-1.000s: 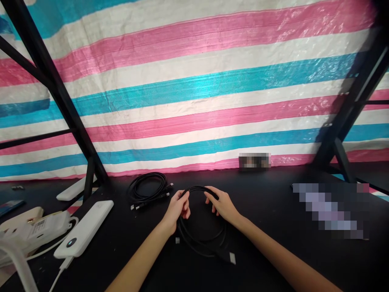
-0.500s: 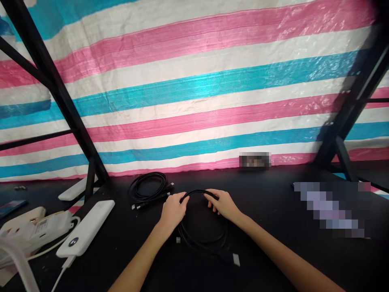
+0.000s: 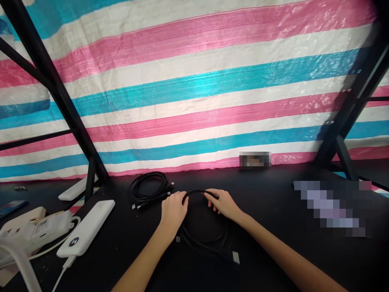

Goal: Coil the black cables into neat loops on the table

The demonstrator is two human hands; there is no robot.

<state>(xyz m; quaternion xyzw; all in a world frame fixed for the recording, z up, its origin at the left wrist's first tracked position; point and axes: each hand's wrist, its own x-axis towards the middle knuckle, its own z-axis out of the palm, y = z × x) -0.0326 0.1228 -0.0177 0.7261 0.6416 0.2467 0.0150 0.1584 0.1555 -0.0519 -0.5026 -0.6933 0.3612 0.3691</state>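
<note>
A black cable lies in a loose round coil in front of me, its top edge lifted between my hands. My left hand is closed around the coil's upper left side. Across from it, my right hand pinches the upper right side between thumb and fingers. A large plug with a pale metal end sticks out at the coil's lower right. At its lower left shows a smaller pale connector. Just beyond my left hand rests a second coiled black cable with several light-tipped connectors.
On the left are a white power bank with a white lead plugged in, a white power strip and another white slab. Black metal posts frame the black tabletop. Striped sheeting hangs behind. Blurred-out items lie at right.
My left hand has shifted very slightly to the right along the coil, its wrist turning a little. My right hand stays in place, still gripping the cable.
</note>
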